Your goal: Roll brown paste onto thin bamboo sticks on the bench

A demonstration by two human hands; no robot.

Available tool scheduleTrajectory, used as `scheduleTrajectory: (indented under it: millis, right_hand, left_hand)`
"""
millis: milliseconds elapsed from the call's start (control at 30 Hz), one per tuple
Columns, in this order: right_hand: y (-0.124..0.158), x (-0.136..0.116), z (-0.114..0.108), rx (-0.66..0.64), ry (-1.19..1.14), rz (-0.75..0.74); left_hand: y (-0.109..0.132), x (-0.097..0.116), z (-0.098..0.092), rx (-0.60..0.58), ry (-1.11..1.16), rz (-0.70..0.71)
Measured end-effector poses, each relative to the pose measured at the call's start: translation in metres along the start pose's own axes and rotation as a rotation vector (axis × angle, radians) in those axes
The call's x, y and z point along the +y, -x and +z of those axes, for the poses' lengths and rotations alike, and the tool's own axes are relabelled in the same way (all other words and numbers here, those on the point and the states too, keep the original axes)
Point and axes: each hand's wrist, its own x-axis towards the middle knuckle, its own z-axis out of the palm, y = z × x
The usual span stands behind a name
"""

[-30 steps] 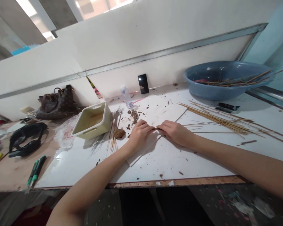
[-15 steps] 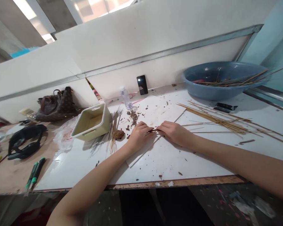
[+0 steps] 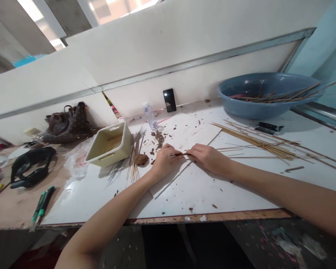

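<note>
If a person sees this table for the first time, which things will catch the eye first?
Probably the big blue basin at the back right, with sticks poking over its rim. Next, mid-table, the left hand and right hand, close together on a thin brown piece. Then the yellow tub on the left, near a brown lump.

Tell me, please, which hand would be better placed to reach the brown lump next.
Probably the left hand: it is nearer the brown lump, while the right hand sits farther off, towards the loose sticks. Both hands hold a thin stick, though.
</note>
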Motion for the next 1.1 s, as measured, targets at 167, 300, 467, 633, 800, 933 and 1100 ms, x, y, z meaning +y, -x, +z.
scheduleTrajectory:
  millis: [167, 300, 467, 633, 800, 933, 1100]
  right_hand:
    - [0.001, 0.001, 0.002, 0.022, -0.012, 0.003]
    - [0.0, 0.002, 0.0, 0.032, 0.01, 0.005]
    - [-0.002, 0.003, -0.005, 0.028, 0.053, 0.018]
    - [-0.002, 0.003, -0.006, 0.013, 0.026, 0.043]
    - [-0.001, 0.003, -0.009, 0.001, -0.019, 0.026]
    - [-0.002, 0.003, -0.013, -0.018, -0.004, -0.011]
    - [-0.003, 0.006, -0.007, 0.06, 0.038, -0.001]
  left_hand:
    - [0.0, 0.001, 0.0, 0.016, -0.011, 0.007]
    - [0.0, -0.003, -0.001, 0.005, -0.012, 0.028]
    - [0.0, -0.004, -0.004, -0.002, -0.049, 0.031]
    - [0.0, -0.003, -0.005, -0.017, -0.074, 0.046]
    - [0.0, -0.004, -0.004, 0.014, -0.059, 0.067]
    - [0.0, -0.005, -0.004, 0.022, -0.061, 0.096]
    - [-0.001, -0.005, -0.004, 0.058, -0.075, 0.138]
